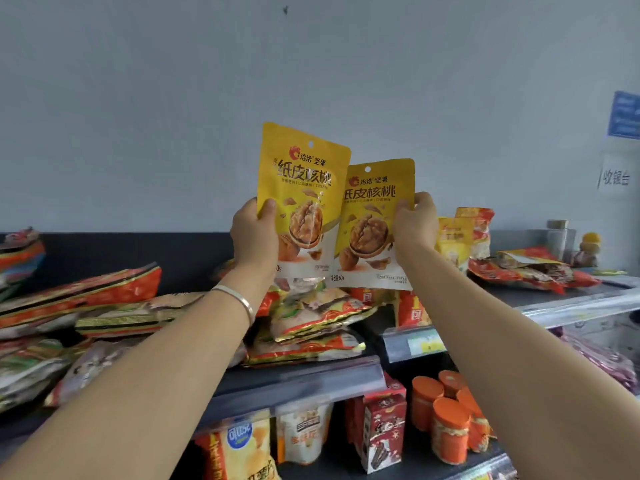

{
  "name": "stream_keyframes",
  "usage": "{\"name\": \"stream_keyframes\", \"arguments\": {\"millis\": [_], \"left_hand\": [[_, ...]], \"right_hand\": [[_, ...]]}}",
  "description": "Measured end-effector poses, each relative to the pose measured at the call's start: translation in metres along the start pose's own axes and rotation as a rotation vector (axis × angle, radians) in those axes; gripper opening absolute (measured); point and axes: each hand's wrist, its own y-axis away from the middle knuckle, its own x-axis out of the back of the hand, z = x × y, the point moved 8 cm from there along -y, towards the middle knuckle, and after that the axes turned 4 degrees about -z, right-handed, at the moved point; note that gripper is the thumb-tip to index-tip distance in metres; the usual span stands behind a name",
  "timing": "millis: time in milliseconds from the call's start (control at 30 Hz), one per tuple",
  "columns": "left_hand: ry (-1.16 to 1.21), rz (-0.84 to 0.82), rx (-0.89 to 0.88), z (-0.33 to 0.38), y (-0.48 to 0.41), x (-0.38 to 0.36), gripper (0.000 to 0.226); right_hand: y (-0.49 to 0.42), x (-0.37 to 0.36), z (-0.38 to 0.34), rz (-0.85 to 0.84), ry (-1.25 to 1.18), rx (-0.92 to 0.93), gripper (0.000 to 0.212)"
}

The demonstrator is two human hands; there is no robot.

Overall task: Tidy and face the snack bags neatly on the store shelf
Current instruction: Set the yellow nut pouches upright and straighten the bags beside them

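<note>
Forearms reach up from the bottom edge, bracelet point(239, 299) on the left wrist. Under them, orange jars point(446, 420) and chip bags point(242, 448) stand upright on the lower shelf, look faced already. Left grip point(254, 233) pinches the left walnut bag point(304, 188) at its left edge, thumb on the front. Right grip point(414, 223) pinches the right walnut bag point(375, 216) at its right edge, same thumb position. Both bags are upright with print toward the camera, held in air above the top shelf point(298, 379), inner edges touching or just overlapping, left one higher. Edge hold likely keeps the labels readable so the pair can be matched before standing them. Beneath, red-gold bags point(311, 320) lie flat in loose piles, more at left point(79, 299), so I'd guess no slot is ready. Further right, a yellow bag point(453, 244) stands upright. Grey wall point(173, 98) behind.
</note>
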Motion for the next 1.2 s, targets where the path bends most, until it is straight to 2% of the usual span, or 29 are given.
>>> {"name": "stream_keyframes", "arguments": {"millis": [233,367,633,967,1200], "left_hand": [[0.052,-0.016,-0.016,0.023,0.033,-0.112,0.028],[0.041,-0.039,-0.023,0.024,0.035,-0.16,0.025],[0.092,-0.113,0.016,-0.004,0.022,-0.237,0.026],[0.173,-0.162,0.008,-0.023,0.002,-0.312,0.028],[0.146,-0.168,-0.027,-0.026,-0.003,-0.343,0.024]], "right_hand": [[-0.056,0.106,0.044,0.081,-0.061,-0.031,0.014],[-0.082,0.141,0.071,0.139,-0.05,-0.089,0.013],[-0.133,0.161,0.121,0.2,-0.068,-0.127,0.013],[-0.192,0.196,0.162,0.334,-0.05,-0.103,0.025],[-0.23,0.187,0.192,0.243,0.005,-0.111,0.021]]}}
